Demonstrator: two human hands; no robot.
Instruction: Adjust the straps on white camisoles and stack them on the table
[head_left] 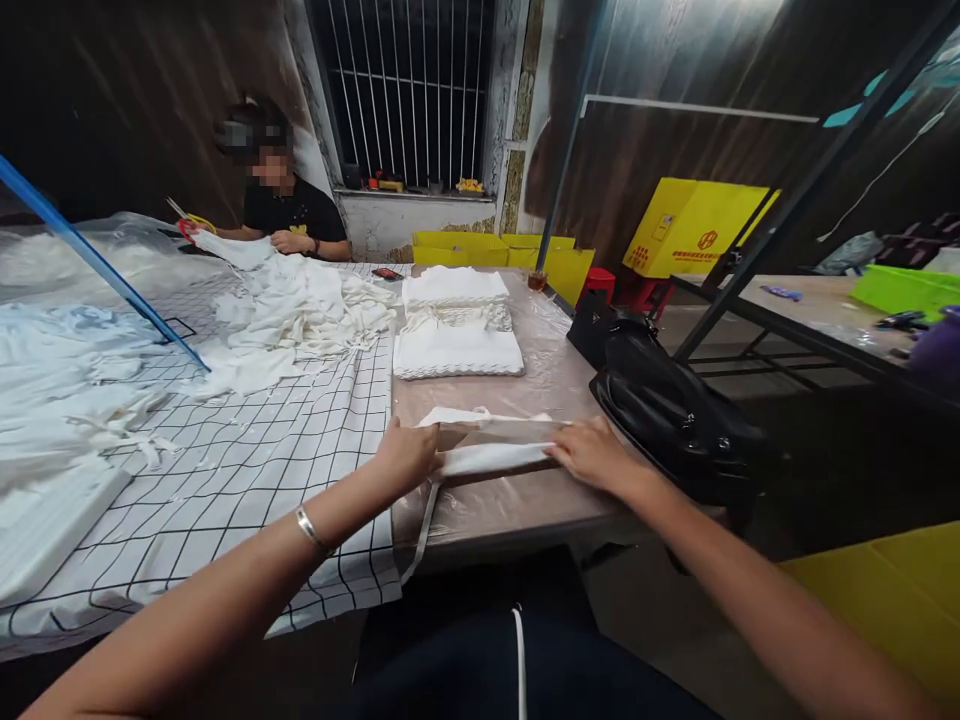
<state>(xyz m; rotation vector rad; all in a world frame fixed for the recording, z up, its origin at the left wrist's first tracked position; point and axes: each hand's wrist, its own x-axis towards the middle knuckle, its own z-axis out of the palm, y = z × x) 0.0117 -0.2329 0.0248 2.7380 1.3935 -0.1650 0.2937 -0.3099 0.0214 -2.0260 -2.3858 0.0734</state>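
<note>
Hands at the near edge of the plastic-covered brown table (pixel 525 500), both laid on one folded white cloth piece (pixel 491 445) lying flat there. Left hand (pixel 409 455), silver bracelet (pixel 311 528) on its wrist, presses the piece's left end, fingers curled over it. Right hand (pixel 592 455) grips the right end, fingers closed on the fabric. White strap (pixel 424 525) hangs from the piece over the table edge. Stack of folded white cloth (pixel 457 330) sits farther back, mid-table. Black-gridded white sheet (pixel 247 470) covers the left side, bearing a loose heap of white fabric (pixel 300 310). Black bag (pixel 671 410) rests at the right edge. Second person (pixel 289 215) sits at the far end.
</note>
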